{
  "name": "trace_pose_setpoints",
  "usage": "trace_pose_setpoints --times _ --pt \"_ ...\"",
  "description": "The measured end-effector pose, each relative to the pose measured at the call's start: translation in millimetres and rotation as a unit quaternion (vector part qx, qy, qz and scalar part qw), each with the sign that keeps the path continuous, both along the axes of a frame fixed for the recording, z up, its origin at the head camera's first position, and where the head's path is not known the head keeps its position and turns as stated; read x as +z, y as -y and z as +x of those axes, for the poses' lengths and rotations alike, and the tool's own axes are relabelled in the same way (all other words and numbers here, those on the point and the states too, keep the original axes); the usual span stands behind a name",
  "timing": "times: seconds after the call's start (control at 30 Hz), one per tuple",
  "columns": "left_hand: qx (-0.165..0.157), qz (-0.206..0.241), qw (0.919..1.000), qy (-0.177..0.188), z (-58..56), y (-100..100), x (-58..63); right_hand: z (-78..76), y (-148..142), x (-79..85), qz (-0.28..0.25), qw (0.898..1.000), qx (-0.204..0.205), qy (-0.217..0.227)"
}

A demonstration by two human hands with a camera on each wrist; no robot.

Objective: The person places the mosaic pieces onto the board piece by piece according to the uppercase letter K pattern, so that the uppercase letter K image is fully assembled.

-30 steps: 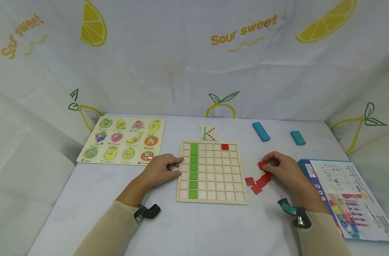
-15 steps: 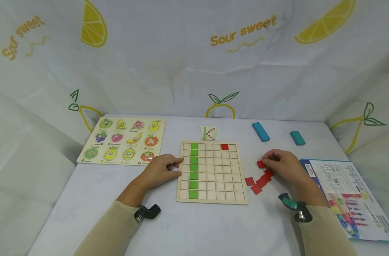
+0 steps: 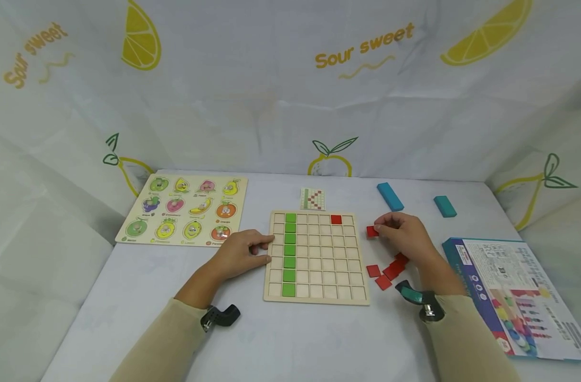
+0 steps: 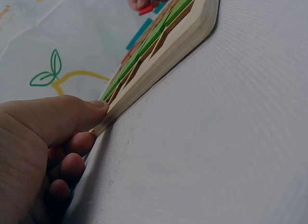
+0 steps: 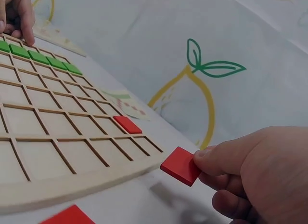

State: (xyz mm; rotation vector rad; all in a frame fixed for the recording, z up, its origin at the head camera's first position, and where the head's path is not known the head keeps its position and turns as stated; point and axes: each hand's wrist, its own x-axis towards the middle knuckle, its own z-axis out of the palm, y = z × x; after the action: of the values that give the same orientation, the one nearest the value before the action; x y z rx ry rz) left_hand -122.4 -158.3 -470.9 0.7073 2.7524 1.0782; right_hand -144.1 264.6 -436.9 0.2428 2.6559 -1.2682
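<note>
A wooden grid board (image 3: 315,264) lies mid-table, with a column of green tiles (image 3: 289,250) near its left side and one red tile (image 3: 336,219) in its top row. My left hand (image 3: 237,254) grips the board's left edge with thumb and fingers; the left wrist view shows the thumb (image 4: 72,113) against that edge. Between thumb and fingers, my right hand (image 3: 407,239) pinches a red square tile (image 5: 180,165), held just off the board's right side, above the table. Several loose red tiles (image 3: 383,281) lie below the right hand, some partly overlapping.
Behind the board lies a small pattern card (image 3: 312,199). A fruit puzzle board (image 3: 180,212) is at the back left. Two teal blocks, one long (image 3: 390,197) and one short (image 3: 445,206), lie at the back right. A flat printed box (image 3: 524,297) lies at the right.
My right hand has picked a red tile up from beside the loose pile and moved it left and away from me, toward the board's upper right. The left hand keeps its place.
</note>
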Motion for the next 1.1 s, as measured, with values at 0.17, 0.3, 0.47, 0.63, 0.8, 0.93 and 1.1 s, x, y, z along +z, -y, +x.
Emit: trace_pose_setpoints --times 0.17,0.3,0.47,0.63,0.8,0.93,1.1 --pt "0.001 0.000 1.0000 0.005 -0.1 -0.3 0.6 -7.8 23.5 -0.1 -0.016 1.000 -0.001 -0.020" --pt "0.001 -0.003 1.0000 0.006 -0.8 -0.7 0.6 -13.9 42.6 -0.6 -0.031 0.999 -0.013 -0.017" --pt "0.000 0.000 1.0000 0.002 -1.6 0.4 -1.1 -20.5 66.3 -0.9 -0.064 0.998 -0.022 -0.015" --pt "-0.003 0.003 1.0000 0.003 -2.2 0.8 -2.0 -20.2 83.1 -4.0 -0.098 0.994 -0.021 -0.035" --pt "-0.007 0.005 1.0000 0.004 -2.7 -0.6 -1.2 -18.1 90.2 -9.6 -0.110 0.993 -0.021 -0.046" --pt "-0.004 0.002 1.0000 0.003 -2.5 -0.3 -1.2 -17.4 92.4 -13.5 -0.111 0.992 -0.020 -0.050" --pt "0.000 -0.005 1.0000 0.003 -1.7 0.6 -1.6 -17.6 96.7 -21.1 -0.081 0.993 0.003 -0.086"
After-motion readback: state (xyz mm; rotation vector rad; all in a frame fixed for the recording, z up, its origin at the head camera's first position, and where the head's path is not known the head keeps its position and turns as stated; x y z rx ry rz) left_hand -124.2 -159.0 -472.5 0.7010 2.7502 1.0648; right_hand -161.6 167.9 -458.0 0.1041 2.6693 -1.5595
